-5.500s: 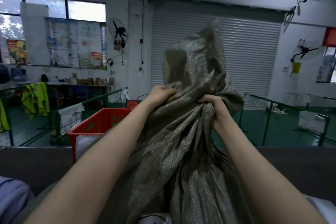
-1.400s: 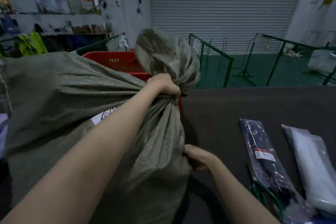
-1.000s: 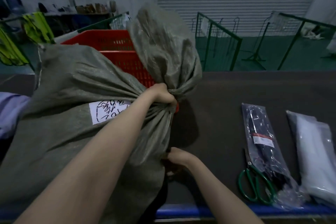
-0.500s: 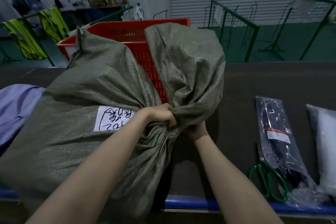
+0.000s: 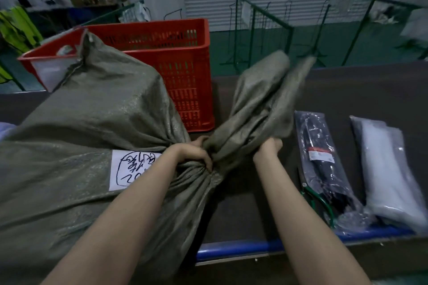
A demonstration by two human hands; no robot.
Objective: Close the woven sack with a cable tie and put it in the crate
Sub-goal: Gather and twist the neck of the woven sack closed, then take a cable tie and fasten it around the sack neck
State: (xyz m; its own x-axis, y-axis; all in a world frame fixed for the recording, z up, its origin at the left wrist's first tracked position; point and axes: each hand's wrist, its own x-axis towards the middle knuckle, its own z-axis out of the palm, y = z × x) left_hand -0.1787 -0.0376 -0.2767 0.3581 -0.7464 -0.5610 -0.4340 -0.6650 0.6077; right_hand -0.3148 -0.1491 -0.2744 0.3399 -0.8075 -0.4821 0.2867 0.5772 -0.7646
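The full grey-green woven sack (image 5: pixel 88 146) lies on its side on the dark table, a white handwritten label (image 5: pixel 129 170) facing up. My left hand (image 5: pixel 192 154) is clenched around its gathered neck. My right hand (image 5: pixel 269 146) grips the loose mouth fabric (image 5: pixel 259 104), which fans out to the right of the neck. A red plastic crate (image 5: pixel 185 62) stands behind the sack. A clear bag of black cable ties (image 5: pixel 324 164) lies on the table to the right of my right hand.
Green-handled scissors (image 5: pixel 322 203) lie partly under the bag of ties. A white plastic packet (image 5: pixel 389 173) sits at the far right. The table has a blue front edge (image 5: pixel 243 246). Green wire racks (image 5: pixel 261 28) stand beyond the table. A lilac cloth (image 5: pixel 4 128) shows at the left.
The sack was lowered from upright onto its side on the table. My right hand came up from under the sack to the neck and now pulls the mouth fabric out to the right.
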